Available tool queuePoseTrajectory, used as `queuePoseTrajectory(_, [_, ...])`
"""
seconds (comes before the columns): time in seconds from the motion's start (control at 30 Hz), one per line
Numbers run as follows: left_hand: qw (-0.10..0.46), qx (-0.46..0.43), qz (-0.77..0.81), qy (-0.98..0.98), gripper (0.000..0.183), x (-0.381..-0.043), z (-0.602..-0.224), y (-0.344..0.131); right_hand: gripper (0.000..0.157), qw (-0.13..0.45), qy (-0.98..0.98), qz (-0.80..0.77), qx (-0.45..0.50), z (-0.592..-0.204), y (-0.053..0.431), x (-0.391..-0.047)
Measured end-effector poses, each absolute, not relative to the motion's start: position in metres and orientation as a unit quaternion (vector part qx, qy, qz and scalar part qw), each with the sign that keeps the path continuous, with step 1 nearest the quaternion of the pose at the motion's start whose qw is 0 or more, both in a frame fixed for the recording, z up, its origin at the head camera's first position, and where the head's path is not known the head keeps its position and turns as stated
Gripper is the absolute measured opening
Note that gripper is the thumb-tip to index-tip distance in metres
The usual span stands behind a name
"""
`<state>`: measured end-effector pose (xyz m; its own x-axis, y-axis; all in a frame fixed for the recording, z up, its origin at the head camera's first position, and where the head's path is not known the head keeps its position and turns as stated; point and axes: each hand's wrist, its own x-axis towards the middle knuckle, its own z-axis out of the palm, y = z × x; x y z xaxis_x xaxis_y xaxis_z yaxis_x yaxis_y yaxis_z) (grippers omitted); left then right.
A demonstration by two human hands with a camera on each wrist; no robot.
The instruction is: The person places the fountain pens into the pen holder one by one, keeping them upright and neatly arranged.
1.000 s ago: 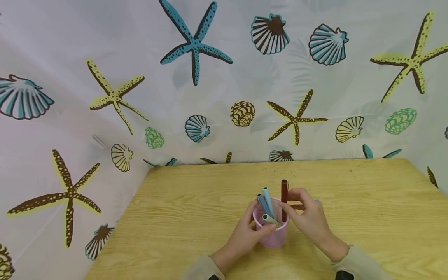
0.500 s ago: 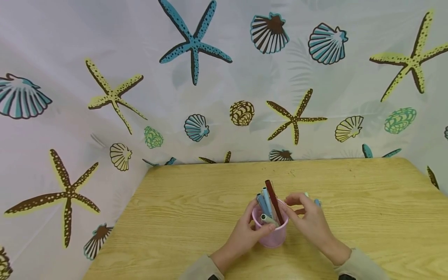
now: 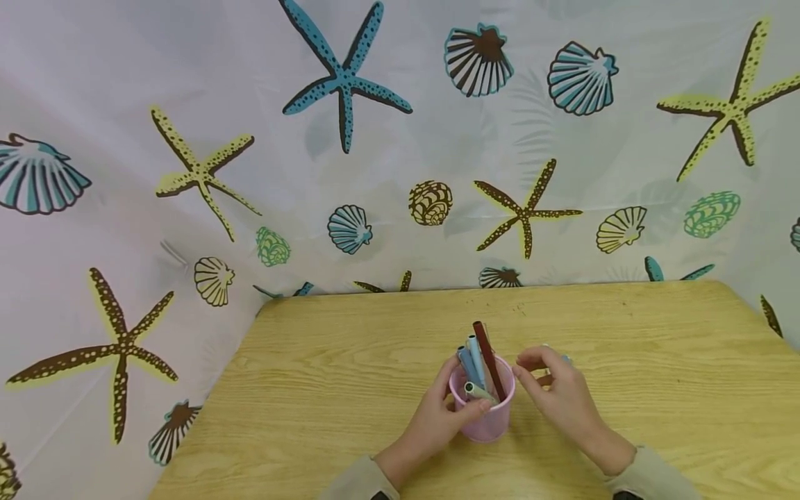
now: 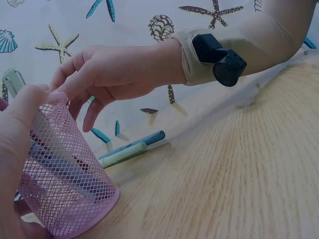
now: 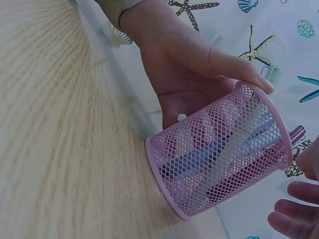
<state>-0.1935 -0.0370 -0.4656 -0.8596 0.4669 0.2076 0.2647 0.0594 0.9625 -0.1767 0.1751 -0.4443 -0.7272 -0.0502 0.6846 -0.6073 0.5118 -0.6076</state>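
Standing upright within the grip of the left hand (image 3: pixel 440 413): one pink cylindrical mesh cup (image 3: pixel 489 425), thumb over the near rim, fingers around the far side, base on a pale wood-grain table (image 3: pixel 312 389). Contents, four slim pens: one pale green pen (image 3: pixel 478 392), low, beside the gripping thumb; one mid-blue pen (image 3: pixel 467 367), leaning towards the gripping fingers; one light blue pen (image 3: pixel 476 357), next to it; one dark red-brown pen (image 3: pixel 489 361), tallest, its top tipped towards the gripping hand. Opposite the grip, just beside the cup's rim: the right hand (image 3: pixel 562 392), fingers loosely bent, thumb and forefinger slightly apart, holding nothing; contact with the rim cannot be told. On the table beyond the right hand: one blue capped pen (image 4: pixel 132 145) and one mint-green pen (image 4: pixel 123 155), side by side. Behind both hands: one white cloth backdrop (image 3: pixel 400 153), printed with starfish and shells. At each wrist: a beige sleeve (image 3: pixel 650 479).
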Motion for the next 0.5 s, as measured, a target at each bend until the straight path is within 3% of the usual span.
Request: queuePoseTrajectory(0.5, [0.092,0.246,0.634,0.727,0.064,-0.187,-0.452,-0.038,0.018,0.321,-0.829,0.421,0.18,-0.443,0.187,-0.177])
